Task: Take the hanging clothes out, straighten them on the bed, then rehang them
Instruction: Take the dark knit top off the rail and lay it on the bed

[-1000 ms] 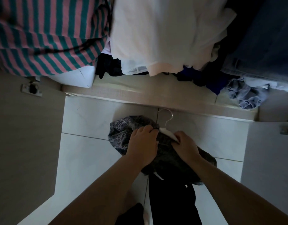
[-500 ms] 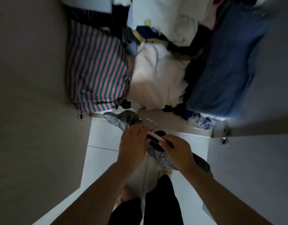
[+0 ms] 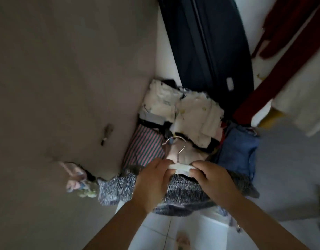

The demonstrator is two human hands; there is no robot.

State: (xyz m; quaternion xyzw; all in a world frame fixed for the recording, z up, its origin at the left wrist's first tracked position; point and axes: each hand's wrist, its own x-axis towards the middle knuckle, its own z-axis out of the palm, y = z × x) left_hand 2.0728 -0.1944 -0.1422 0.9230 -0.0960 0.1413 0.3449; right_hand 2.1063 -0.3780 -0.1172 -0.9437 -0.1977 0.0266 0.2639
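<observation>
A grey speckled garment hangs on a white hanger with a metal hook pointing up toward the wardrobe. My left hand grips the hanger's left end together with the fabric. My right hand grips the right end the same way. Both hands hold the garment in front of the open wardrobe, below the clothes inside it. The hanger's arms are hidden under the fabric and my fingers.
Inside the wardrobe lie a striped pink-and-green garment, folded white clothes and blue denim. A dark garment and a dark red one hang above. The wardrobe door stands at the left. White floor tiles lie below.
The view has tilted upward and both hands have lifted the hanger with the grey garment higher, toward the wardrobe. The hanging dark and red clothes have come into view.
</observation>
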